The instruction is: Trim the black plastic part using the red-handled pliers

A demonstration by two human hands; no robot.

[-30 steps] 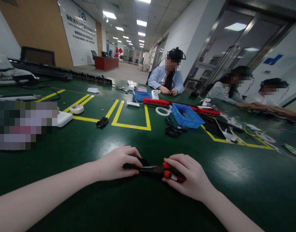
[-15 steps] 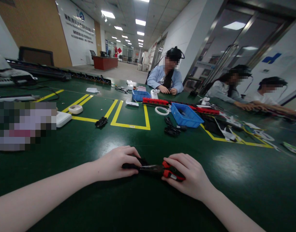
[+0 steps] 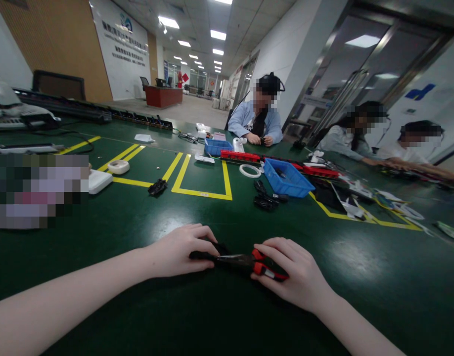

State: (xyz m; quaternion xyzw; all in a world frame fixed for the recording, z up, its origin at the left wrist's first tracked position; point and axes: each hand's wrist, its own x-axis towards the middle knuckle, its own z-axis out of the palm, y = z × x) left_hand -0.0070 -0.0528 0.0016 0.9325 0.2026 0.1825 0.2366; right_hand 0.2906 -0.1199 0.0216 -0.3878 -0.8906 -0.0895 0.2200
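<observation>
My right hand [image 3: 295,269] is closed round the red-and-black handles of long-nosed pliers [image 3: 242,259]. Their metal jaws point left and meet a thin black piece [image 3: 202,255], whose exact kind I cannot make out. My left hand [image 3: 180,249] pinches that black piece between thumb and fingers, low over the green table [image 3: 197,316]. Part of it is covered by the fingers. Beyond my left hand lies a small crumpled black bundle [image 3: 158,187]. Several coiled black cables [image 3: 264,200] rest farther off, in front of a blue bin [image 3: 292,187].
Yellow tape [image 3: 201,194] marks rectangles on the table. A tape roll [image 3: 118,167] and a white box [image 3: 100,182] lie to the left. A white ring [image 3: 249,171] and a red strip [image 3: 240,156] are farther back. Across the table sits a person [image 3: 258,116]; others work at right.
The whole view has shifted slightly. Both hands keep their hold on the black piece and the pliers, with hardly any movement between them.
</observation>
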